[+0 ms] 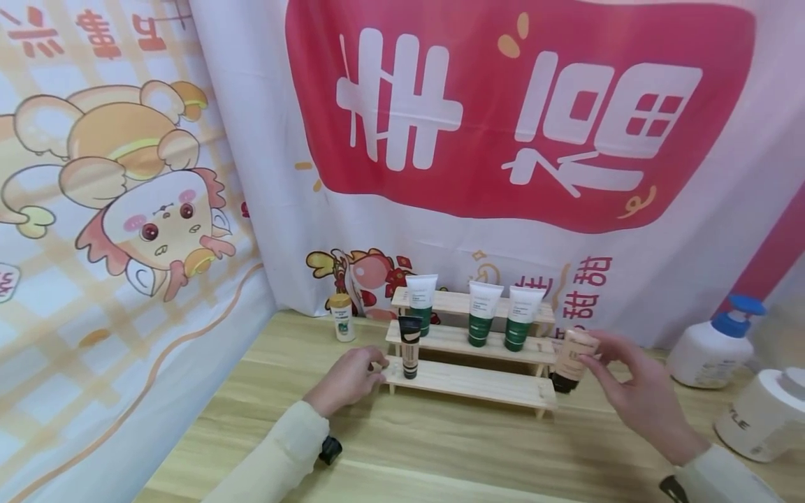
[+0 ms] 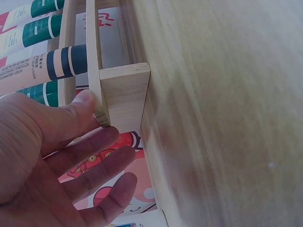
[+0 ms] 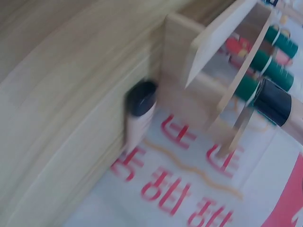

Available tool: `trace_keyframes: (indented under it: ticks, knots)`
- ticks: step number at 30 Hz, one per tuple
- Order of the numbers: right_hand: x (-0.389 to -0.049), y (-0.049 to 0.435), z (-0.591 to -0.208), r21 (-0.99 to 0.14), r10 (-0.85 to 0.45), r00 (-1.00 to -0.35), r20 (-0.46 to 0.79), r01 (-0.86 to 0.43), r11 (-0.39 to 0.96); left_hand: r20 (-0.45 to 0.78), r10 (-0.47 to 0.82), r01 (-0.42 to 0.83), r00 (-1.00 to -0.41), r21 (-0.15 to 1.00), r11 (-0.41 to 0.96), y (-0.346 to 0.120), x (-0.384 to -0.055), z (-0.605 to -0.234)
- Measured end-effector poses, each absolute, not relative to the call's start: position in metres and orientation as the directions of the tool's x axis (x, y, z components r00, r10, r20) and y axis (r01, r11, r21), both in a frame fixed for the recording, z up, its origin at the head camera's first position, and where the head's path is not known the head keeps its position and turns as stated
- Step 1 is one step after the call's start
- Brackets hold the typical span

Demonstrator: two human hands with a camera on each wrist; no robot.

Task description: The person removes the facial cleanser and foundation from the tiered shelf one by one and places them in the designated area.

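- Broadly, a printed cloth [image 1: 516, 206] fills the top of the frame, above a wooden desk [image 1: 453, 447].
- At lower centre stands a three-tier wooden rack [image 1: 478, 386], its stepped boards probably meant to keep the rear items visible.
- At lower right, a blue-topped pump bottle [image 1: 711, 354] and a white container [image 1: 761, 419] stand closed; their contents cannot be seen.
- The left grip [image 1: 350, 378] pinches the rack's left end narrowly, presumably to steady it.
- The right grip [image 1: 638, 391] holds a beige tube [image 1: 572, 355], cap down, beside the rack's right end, likely leaving the cap free as a base.
- Three green-and-white tubes [image 1: 484, 314] occupy the middle tier; a dark-and-beige tube [image 1: 410, 351] stands at the bottom tier's left.
- Left of centre, a gold-capped bottle [image 1: 343, 324] hides its contents.
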State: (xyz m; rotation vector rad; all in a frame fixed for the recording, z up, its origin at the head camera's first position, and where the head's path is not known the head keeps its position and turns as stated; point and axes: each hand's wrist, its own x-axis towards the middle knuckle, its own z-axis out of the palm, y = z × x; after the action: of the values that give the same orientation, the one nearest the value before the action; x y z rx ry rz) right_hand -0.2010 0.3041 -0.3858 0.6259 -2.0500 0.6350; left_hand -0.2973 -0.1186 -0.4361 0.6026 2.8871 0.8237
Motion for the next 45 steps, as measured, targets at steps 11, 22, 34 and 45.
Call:
trace_keyframes:
  ticks: [11,22,34,45]
  knots:
    - [-0.224,0.351,-0.405,-0.345,-0.027,-0.697,0.716,-0.388,0.855,0.021,0.393,0.345,-0.919,0.522,0.780,-0.122,-0.296,-0.436]
    - [-0.264,0.382,-0.432,-0.502,-0.070,-0.959,0.273,-0.204,0.840,0.032,0.401,0.357,-0.916,0.521,0.775,-0.122,-0.294,-0.435]
    - [-0.294,0.395,-0.453,-0.584,-0.016,-0.987,0.159,-0.107,0.804,0.032,0.405,0.362,-0.914,0.517,0.776,-0.119,-0.295,-0.433]
    - [-0.306,0.394,-0.459,-0.541,0.096,-0.995,-0.003,0.082,0.837,0.024,0.399,0.350,-0.917,0.530,0.772,-0.119,-0.297,-0.436]
